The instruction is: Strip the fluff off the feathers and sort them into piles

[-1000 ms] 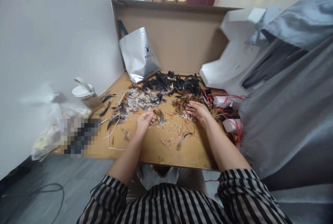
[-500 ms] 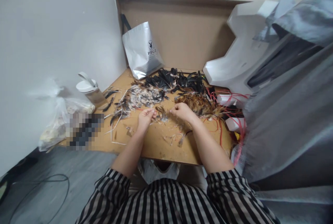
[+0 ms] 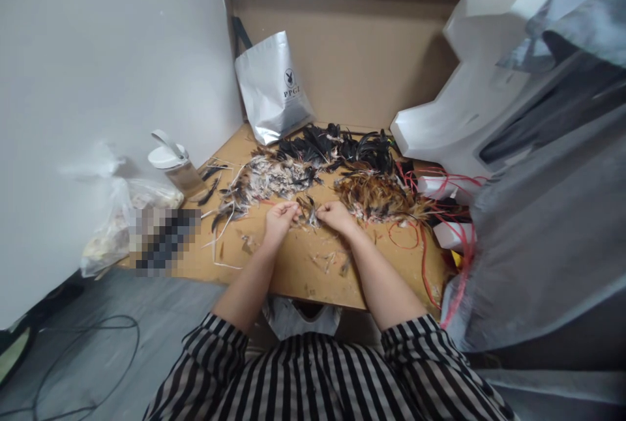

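My left hand [image 3: 282, 220] is closed in a pinch, its fingertips at a thin dark feather [image 3: 304, 202]. Facing it, my right hand [image 3: 336, 217] also has its thumb and fingers pressed together; whatever is in them is too small to make out. A small tuft of dark and pale feathers [image 3: 311, 217] sits between the two hands, close to both sets of fingertips. Just beyond my right hand lies a pile of brown feathers [image 3: 379, 196]. Grey-white feathers [image 3: 274, 176] are heaped past my left hand, and black feathers [image 3: 337, 147] lie behind both.
Feather scraps [image 3: 330, 260] litter the brown table [image 3: 303, 284] near its front edge. At left stand a lidded container [image 3: 178, 170] and a clear plastic bag [image 3: 120, 219]. A silver bag [image 3: 274, 92] leans at the back. Red cords [image 3: 425, 271] and grey cloth [image 3: 548, 232] are on the right.
My right hand has come nearer to the left, up to the feather tuft. The left hand stays pinched beside it. The whole view has shifted slightly.
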Tool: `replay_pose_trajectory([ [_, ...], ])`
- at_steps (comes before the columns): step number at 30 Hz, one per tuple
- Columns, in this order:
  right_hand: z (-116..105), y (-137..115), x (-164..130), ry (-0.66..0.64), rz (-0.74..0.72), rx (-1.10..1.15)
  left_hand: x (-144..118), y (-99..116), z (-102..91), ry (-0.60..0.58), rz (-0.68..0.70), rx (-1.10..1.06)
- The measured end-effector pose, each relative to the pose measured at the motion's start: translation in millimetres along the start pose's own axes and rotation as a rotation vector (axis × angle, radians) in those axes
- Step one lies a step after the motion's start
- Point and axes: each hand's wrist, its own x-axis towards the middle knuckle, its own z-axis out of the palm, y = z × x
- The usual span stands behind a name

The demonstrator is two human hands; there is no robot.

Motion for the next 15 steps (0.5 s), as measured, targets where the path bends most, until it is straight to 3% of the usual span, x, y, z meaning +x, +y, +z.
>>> replay_pose_trajectory([
  [6, 0.8, 4.2, 2.6, 0.080, 0.011, 0.365, -4.5, 6.8, 2.6, -0.047, -0.010, 0.035],
  [15, 7.1, -9.5, -5.6, 0.216, -0.189, 0.279, -8.2, 7.6, 6.3, -0.188, -0.098, 0.125],
])
